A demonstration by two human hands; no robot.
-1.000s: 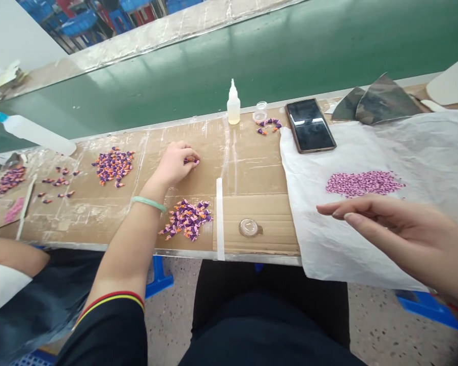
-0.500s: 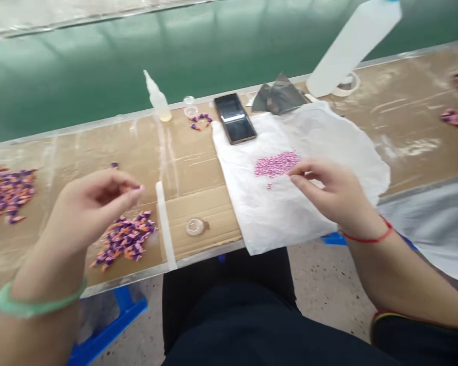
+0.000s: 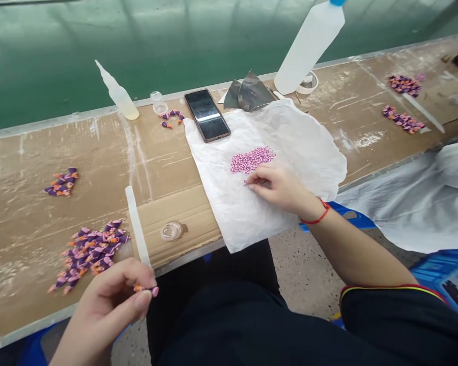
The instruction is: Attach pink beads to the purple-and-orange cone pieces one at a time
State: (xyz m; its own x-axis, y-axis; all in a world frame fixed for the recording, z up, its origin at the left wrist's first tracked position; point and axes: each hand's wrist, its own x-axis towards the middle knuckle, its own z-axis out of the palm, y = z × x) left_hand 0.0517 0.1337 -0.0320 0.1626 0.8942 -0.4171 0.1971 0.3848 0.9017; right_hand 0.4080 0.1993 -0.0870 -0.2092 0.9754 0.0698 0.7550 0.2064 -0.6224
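Note:
Near the table's front edge, my left hand (image 3: 116,300) pinches a small pink, purple and orange figure (image 3: 147,289) between thumb and forefinger. Behind it lies a pile of similar small figures (image 3: 93,249). My right hand (image 3: 278,188) reaches over the white cloth (image 3: 244,218), thumb and forefinger nearly together at a few stray pink pieces (image 3: 246,182). Whether a piece is between these fingertips I cannot make out. Just beyond them a heap of tiny pink pieces (image 3: 252,158) is spread on the cloth.
A phone (image 3: 207,116) lies at the cloth's far left corner. Left of it stands a tilted dropper bottle (image 3: 121,99). A large white bottle (image 3: 309,48) leans beside a tape roll (image 3: 308,83). In front are a small clear dish (image 3: 171,231) and a white strip (image 3: 138,226).
My left hand has come down and toward me with the small figure. My right hand has shifted to the stray pink pieces on the cloth. The view has swung right.

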